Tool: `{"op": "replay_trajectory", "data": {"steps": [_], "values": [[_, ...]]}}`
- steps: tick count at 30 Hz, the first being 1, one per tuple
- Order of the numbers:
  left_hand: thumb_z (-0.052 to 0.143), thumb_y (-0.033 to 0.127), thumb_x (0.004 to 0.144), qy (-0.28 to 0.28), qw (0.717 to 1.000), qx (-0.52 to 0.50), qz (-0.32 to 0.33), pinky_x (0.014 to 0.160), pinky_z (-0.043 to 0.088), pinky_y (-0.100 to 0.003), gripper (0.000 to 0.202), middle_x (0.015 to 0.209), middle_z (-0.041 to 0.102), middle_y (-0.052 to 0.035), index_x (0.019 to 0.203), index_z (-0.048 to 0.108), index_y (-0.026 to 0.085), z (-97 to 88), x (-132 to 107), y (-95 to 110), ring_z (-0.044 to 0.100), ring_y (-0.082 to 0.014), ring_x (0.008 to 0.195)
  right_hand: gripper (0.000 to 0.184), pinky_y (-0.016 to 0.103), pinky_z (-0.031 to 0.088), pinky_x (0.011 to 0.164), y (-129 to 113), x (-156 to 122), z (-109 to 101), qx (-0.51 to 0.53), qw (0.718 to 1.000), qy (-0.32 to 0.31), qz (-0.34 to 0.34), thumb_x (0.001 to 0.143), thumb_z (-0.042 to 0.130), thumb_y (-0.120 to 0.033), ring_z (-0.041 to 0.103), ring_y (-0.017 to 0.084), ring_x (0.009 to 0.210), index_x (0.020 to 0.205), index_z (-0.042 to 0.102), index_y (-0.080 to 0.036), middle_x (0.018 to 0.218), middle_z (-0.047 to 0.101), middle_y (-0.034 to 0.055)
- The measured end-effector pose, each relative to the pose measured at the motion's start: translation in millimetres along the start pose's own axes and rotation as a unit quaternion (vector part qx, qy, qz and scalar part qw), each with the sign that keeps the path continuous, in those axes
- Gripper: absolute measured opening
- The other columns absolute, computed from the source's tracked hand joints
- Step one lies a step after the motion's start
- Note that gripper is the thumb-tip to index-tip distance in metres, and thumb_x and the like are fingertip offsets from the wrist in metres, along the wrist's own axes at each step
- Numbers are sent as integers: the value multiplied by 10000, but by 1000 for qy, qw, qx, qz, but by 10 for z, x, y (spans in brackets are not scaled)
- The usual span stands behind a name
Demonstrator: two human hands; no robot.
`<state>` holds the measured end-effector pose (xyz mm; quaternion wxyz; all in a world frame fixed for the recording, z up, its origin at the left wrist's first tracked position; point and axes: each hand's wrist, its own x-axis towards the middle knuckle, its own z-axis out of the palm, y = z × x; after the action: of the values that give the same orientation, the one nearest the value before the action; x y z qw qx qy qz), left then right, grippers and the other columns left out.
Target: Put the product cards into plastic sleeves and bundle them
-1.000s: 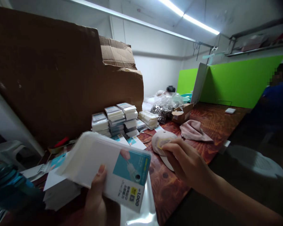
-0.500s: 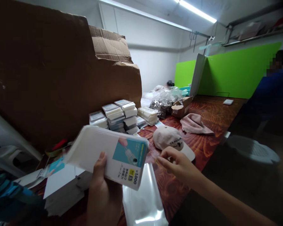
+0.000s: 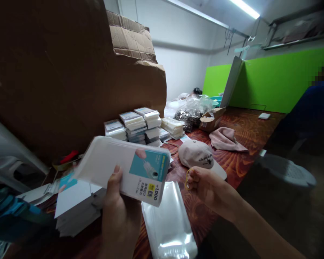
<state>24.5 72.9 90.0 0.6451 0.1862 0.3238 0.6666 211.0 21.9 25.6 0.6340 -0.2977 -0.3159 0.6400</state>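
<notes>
My left hand (image 3: 120, 219) grips a thick stack of white packaging cards (image 3: 124, 171) from below, thumb on its top card, which has a teal picture panel. My right hand (image 3: 207, 189) is closed in a pinch on a yellow rubber band (image 3: 187, 178), just right of the stack and above the wooden table (image 3: 243, 136). A clear plastic sleeve (image 3: 169, 223) lies flat on the table below both hands. A beige cap (image 3: 198, 155) rests just beyond my right hand.
A tall brown cardboard box (image 3: 70, 72) stands at the left. Bundled card stacks (image 3: 136, 126) sit by it, with loose white cards (image 3: 75, 205) lower left. A pink cloth (image 3: 224, 139), a small open carton (image 3: 210, 122) and clear bags lie farther back. A person in blue (image 3: 313, 108) sits at right by green dividers.
My right hand left the beige cap and drew back toward me, now pinching a yellow rubber band. The card stack stayed in my left hand.
</notes>
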Motion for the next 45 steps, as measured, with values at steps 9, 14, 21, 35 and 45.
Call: {"op": "replay_trajectory", "data": {"steps": [9, 14, 21, 35, 45], "values": [[611, 285, 821, -23, 1000, 5, 19, 787, 587, -281, 331, 1110, 677, -37, 1149, 630, 255, -63, -29, 43, 635, -188, 1019, 237, 213, 530, 741, 2, -47, 116, 38, 998, -46, -18, 789, 674, -113, 688, 118, 753, 1010, 738, -171, 966, 749, 61], [610, 286, 819, -38, 999, 1, 11, 783, 591, -285, 318, 1081, 689, -38, 1132, 639, 242, -78, -46, 36, 649, -188, 983, 283, 151, 542, 634, -29, -69, 239, 19, 998, -41, -37, 709, 772, -115, 683, 86, 675, 974, 756, -211, 928, 753, 37], [604, 287, 823, -30, 999, -13, -2, 778, 594, -275, 314, 1054, 700, -41, 1131, 636, 236, -76, -61, 44, 654, -187, 996, 324, 116, 516, 463, 1, -77, 351, -44, 994, -12, -102, 693, 798, -146, 623, 43, 495, 984, 748, -278, 805, 709, -30], [569, 281, 846, -58, 998, -15, -20, 717, 599, -265, 327, 1042, 713, -53, 1165, 620, 226, -23, -102, 50, 682, -176, 892, 555, 156, 543, 588, -210, -64, 398, -266, 950, -25, -163, 700, 810, -203, 672, 72, 703, 1184, 614, -388, 1191, 584, 3], [615, 316, 812, -67, 997, 9, -40, 778, 583, -297, 334, 954, 718, -32, 1132, 626, 219, 8, -174, 18, 682, -174, 824, 669, 209, 579, 607, -551, 38, 516, -421, 899, -48, -116, 640, 842, -330, 676, 143, 807, 1239, 545, -370, 1201, 588, 6]]}}
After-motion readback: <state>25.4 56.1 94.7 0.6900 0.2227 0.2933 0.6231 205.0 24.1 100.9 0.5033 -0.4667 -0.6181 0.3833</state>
